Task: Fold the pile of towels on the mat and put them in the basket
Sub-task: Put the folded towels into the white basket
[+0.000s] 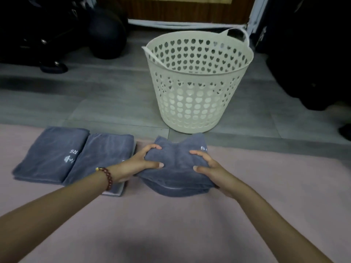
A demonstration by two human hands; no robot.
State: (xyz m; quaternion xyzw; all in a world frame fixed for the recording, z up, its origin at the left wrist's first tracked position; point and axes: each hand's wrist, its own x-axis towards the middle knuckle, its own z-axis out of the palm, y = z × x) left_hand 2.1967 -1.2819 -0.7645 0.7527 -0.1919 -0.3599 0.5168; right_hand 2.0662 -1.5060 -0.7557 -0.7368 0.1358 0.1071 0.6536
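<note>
A folded grey-blue towel (177,168) is held between both hands just above the pink mat (171,224). My left hand (139,164) grips its left side, thumb on top and fingers curled over the far edge. My right hand (210,168) grips the right side the same way. The towel bulges in the middle. Two more folded grey-blue towels lie flat on the mat to the left, one at the far left (51,154) and one beside it (98,154). The cream basket (197,103) with heart-shaped holes stands upright on the floor right behind the held towel.
Grey floorboards (95,103) run beyond the mat's far edge. Dark bags and a black ball (108,33) sit at the back left. A large dark object (307,63) fills the right side. A wooden panel (180,8) stands behind the basket.
</note>
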